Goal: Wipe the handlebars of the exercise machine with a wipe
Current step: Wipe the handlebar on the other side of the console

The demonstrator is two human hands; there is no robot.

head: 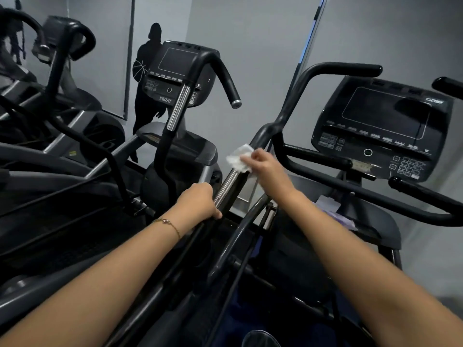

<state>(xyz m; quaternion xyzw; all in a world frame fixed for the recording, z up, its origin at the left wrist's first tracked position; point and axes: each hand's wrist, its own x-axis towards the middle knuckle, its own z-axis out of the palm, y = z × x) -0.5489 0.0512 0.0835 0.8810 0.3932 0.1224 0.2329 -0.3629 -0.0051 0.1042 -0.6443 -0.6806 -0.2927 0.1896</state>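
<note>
A long black handlebar (295, 96) with a silver sensor section rises from the bottom middle toward the upper right of the exercise machine. A crumpled white wipe (239, 157) is pressed around the bar at the top of the silver section, and my right hand (264, 165) is shut on it. My left hand (200, 200) grips the same bar lower down, just below the silver part, and wears a thin gold bracelet at the wrist. The machine's console (383, 128) sits to the right with a dark screen and buttons.
A second exercise machine (180, 71) with its own black handlebar stands to the left, close beside the first. More machines crowd the far left in front of a wall mirror (100, 58). A grey wall lies behind. A purple and white item (335, 211) rests under the console.
</note>
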